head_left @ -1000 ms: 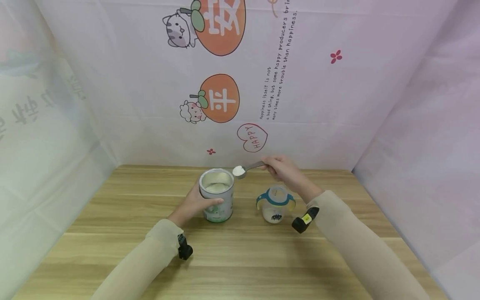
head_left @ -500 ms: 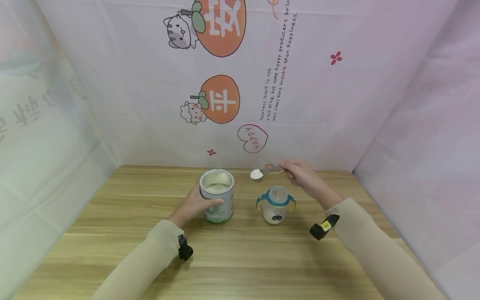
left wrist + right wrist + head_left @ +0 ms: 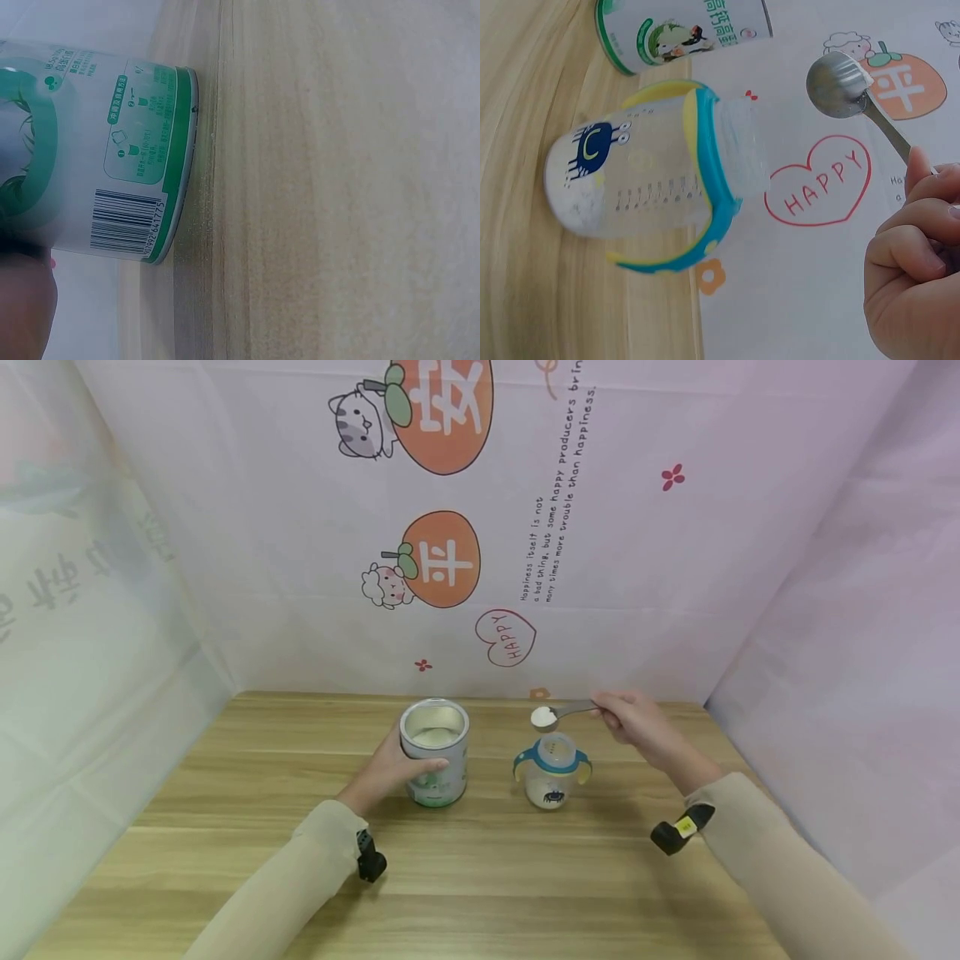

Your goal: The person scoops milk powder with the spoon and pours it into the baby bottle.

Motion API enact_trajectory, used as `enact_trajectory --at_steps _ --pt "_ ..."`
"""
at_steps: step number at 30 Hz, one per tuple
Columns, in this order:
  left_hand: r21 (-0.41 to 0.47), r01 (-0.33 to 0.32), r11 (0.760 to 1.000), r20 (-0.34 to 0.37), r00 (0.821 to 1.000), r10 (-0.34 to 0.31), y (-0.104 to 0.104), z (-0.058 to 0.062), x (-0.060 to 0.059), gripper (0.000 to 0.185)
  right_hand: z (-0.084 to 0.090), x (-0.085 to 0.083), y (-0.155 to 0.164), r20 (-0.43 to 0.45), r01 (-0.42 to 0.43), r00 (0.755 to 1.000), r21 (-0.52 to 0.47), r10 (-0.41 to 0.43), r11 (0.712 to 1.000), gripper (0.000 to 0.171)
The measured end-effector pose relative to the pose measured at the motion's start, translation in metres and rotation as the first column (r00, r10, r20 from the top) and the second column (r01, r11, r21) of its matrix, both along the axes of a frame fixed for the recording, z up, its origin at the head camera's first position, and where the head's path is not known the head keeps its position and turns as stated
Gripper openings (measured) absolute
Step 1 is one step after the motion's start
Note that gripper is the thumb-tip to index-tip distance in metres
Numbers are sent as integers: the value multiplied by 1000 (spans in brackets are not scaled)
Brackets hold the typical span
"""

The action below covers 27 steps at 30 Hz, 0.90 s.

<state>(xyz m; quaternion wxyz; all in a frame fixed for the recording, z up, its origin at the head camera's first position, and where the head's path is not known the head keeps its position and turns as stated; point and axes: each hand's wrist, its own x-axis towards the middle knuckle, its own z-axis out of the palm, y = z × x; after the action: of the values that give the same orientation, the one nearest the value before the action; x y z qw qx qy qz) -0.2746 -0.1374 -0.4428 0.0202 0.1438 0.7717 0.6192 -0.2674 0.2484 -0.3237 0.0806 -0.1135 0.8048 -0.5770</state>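
Head view: left hand point(image 3: 386, 770) grips the open round metal powder tin point(image 3: 435, 750); right hand point(image 3: 633, 720) pinches a metal spoon point(image 3: 558, 712) heaped with white powder above the blue-collared clear baby bottle point(image 3: 552, 768).
Right wrist view: narrow bottle mouth point(image 3: 742, 146); a tilted spoon point(image 3: 838, 84) risks spilling powder onto the tabletop point(image 3: 525, 112).

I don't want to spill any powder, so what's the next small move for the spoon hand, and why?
Probably lower and tip the spoon: its heaped bowl sits just above the baby bottle, whose mouth is open. The right hand grips the handle; the left hand holds the tin.
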Motion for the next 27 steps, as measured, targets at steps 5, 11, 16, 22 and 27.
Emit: enact_trajectory --at_steps 5,11,16,22,27 --pt "2 -7 1000 3 1000 7 0 0 1 102 -2 4 9 -8 24 1000 8 -24 1000 37" --pt "-10 -25 1000 -2 1000 25 1 0 0 103 -6 5 16 -42 47 998 47 -45 998 36" --pt "-9 -22 1000 1 1000 22 1 2 1 103 -8 6 18 -73 69 995 78 -64 995 37" --pt "-5 -22 1000 -4 1000 22 1 2 1 102 -8 7 18 -115 83 991 147 -66 986 41" --pt "-7 -16 1000 -5 1000 16 1 1 1 102 -8 9 17 -164 96 985 213 -61 972 44"
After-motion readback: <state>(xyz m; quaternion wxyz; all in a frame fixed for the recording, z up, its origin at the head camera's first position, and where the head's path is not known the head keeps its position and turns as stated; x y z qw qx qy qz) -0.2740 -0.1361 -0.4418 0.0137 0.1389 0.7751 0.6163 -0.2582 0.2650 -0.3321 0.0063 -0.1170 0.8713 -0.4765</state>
